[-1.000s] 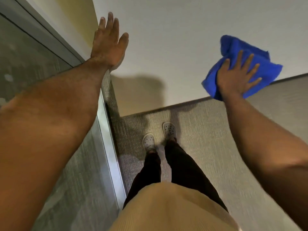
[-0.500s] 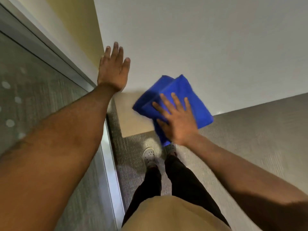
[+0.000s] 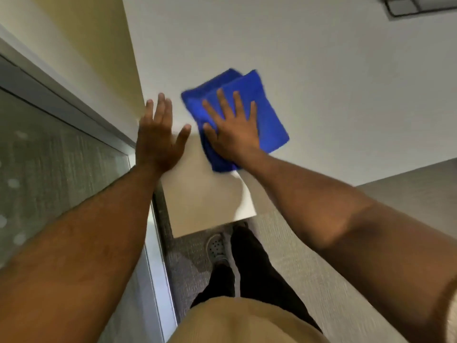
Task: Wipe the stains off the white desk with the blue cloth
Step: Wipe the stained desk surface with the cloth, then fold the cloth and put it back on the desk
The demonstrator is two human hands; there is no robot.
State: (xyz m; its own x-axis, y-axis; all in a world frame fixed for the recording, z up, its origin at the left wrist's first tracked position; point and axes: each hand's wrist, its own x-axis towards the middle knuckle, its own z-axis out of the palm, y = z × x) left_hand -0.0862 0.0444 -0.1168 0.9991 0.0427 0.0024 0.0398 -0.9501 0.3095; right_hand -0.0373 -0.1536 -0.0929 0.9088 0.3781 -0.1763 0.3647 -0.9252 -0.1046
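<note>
The blue cloth [image 3: 249, 102] lies folded on the white tabletop [image 3: 321, 82], a little left of the frame's centre and close to the near left corner of the surface. The right hand [image 3: 233, 131] rests flat on top of it, fingers spread wide and palm pressing down, so the cloth is pinned under the hand rather than pinched. The left hand [image 3: 159, 137] sits just beside the cloth at the tabletop's left edge, also spread wide and holding nothing; whether it touches the surface cannot be told, as it is slightly blurred.

The cloth looks soft, light and thick-piled, folded into at least two layers. It would likely bunch or unfold if dragged by one edge, so a flat palm across the middle of the fold seems the best hold for wiping, with steady downward pressure. The smooth tabletop should let it slide easily. No stains can be made out on the white surface from this view. In the upper right corner of the frame a dark-framed object [image 3: 420, 4] rests on the tabletop, well apart from the cloth.
</note>
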